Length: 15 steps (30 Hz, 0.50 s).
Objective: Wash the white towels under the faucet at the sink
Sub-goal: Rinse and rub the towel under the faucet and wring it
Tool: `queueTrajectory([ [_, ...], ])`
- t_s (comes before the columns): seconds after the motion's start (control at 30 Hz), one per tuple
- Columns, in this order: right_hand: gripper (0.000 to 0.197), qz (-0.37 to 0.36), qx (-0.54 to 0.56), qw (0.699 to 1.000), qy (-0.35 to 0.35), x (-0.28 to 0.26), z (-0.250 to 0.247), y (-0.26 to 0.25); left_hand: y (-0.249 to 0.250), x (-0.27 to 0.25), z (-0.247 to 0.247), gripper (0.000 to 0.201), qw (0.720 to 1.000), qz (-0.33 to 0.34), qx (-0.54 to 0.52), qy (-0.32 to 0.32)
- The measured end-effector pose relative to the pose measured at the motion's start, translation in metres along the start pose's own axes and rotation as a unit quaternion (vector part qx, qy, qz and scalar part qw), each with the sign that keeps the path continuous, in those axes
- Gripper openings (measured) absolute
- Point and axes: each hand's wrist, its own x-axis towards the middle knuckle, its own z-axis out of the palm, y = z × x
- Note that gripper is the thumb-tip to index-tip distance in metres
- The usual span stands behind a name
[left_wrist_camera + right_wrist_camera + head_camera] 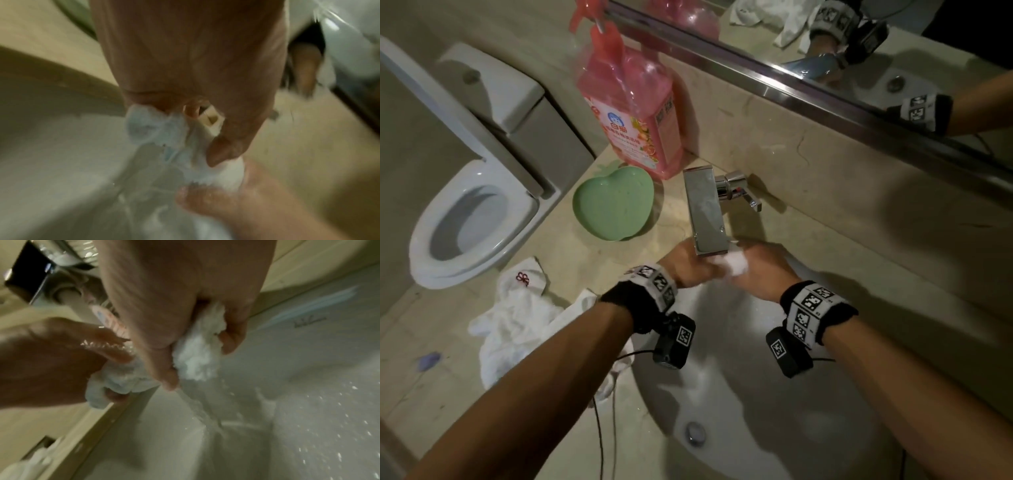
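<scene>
A small wet white towel (734, 265) is bunched between both hands just under the spout of the square chrome faucet (705, 212), over the white sink (808, 411). My left hand (690, 263) grips its left end; my right hand (756, 267) grips its right end. In the left wrist view the left hand (205, 123) clutches the wet towel (164, 138) while water streams down from it. The right wrist view has the right hand's fingers (234, 331) curled round the fluffy towel (197, 356). More white towels (517, 318) lie heaped on the counter at the left.
A pink detergent bottle (633, 106) and a green apple-shaped dish (613, 205) stand on the beige counter left of the faucet. A toilet (469, 219) is at the far left. A mirror (859, 44) runs along the back wall. The sink drain (695, 432) lies near me.
</scene>
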Motion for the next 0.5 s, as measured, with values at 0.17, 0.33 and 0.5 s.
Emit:
queueTrajectory([
  [0.17,0.057,0.095,0.316,0.940,-0.084,-0.007,0.005,-0.001,-0.009,-0.013,-0.018,0.060,0.988,0.044,-0.112,0.097],
  [0.33,0.062,0.101,0.371,0.920,-0.073,-0.008,0.008,-0.013,-0.024,-0.029,-0.019,0.060,0.971,0.037,-0.197,0.130],
  [0.5,0.076,0.067,0.350,0.931,-0.076,-0.003,0.009,-0.025,-0.029,-0.040,-0.020,0.040,0.965,0.022,-0.232,0.117],
])
